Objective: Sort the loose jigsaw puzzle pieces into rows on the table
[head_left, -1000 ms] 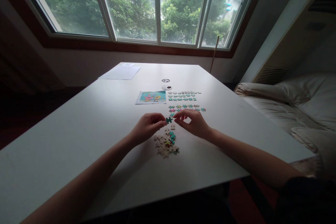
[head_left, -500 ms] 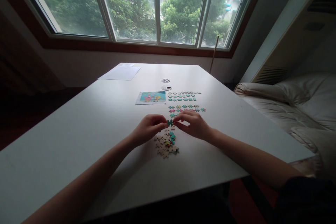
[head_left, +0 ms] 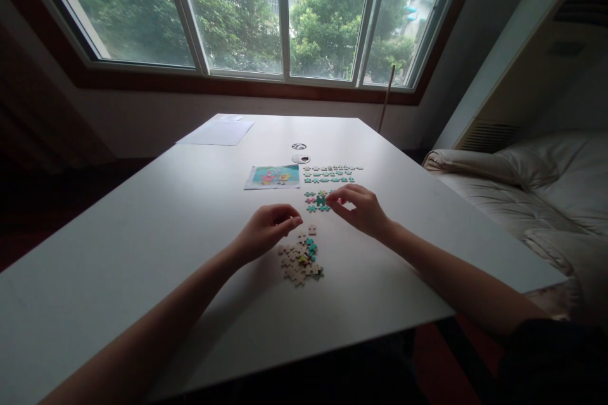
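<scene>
My right hand (head_left: 358, 207) pinches a green jigsaw puzzle piece (head_left: 321, 201) between thumb and fingertips. It holds the piece over the rows of sorted puzzle pieces (head_left: 329, 180), partly covering the nearer rows. My left hand (head_left: 270, 228) hovers beside a loose pile of puzzle pieces (head_left: 297, 264), with nothing in it. Its fingers are curled, and a small gap shows between thumb and forefinger. Most of the pile shows bare wooden backs, with some green and yellow faces. One pale piece (head_left: 312, 230) lies just above the pile.
A colourful cartoon picture sheet (head_left: 274, 177) lies left of the rows. Two small round items (head_left: 301, 159) sit behind it. White paper (head_left: 216, 132) lies at the far left of the white table (head_left: 156, 221). A cream sofa (head_left: 503, 190) stands on the right, beyond the table's edge.
The green piece, held between both hands before, has left my left hand. My right hand has carried it forward and right to the rows; my left hand has stayed near the pile.
</scene>
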`<act>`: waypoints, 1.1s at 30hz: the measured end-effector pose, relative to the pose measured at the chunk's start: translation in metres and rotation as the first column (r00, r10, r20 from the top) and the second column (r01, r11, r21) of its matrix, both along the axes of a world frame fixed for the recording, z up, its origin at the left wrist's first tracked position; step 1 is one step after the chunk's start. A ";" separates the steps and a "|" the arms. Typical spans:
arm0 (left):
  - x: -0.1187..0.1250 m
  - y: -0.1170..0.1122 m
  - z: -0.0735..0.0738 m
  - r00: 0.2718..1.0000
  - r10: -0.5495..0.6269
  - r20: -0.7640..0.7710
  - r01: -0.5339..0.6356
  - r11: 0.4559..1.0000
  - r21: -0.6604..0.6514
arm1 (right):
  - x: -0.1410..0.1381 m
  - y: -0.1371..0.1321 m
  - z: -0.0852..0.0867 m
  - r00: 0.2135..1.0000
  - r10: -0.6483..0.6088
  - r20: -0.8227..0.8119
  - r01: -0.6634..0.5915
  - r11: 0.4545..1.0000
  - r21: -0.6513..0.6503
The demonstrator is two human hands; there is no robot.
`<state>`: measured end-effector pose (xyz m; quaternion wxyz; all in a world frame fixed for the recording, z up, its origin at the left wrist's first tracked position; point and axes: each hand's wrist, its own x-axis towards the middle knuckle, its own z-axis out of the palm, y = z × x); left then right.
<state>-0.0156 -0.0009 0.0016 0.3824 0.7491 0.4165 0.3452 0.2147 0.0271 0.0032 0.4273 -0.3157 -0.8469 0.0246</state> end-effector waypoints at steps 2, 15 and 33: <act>0.001 0.000 0.000 1.000 0.001 -0.006 -0.001 1.000 -0.002 | 0.000 0.000 0.000 1.000 -0.001 0.005 0.001 1.000 0.006; 0.000 0.000 -0.001 0.999 0.011 -0.037 -0.011 1.000 -0.001 | 0.034 0.040 -0.016 0.943 -0.169 0.287 0.248 0.931 -0.267; -0.001 0.001 -0.006 0.997 -0.016 -0.070 0.015 1.000 -0.016 | 0.034 0.040 -0.016 0.942 -0.031 0.333 0.161 0.915 -0.369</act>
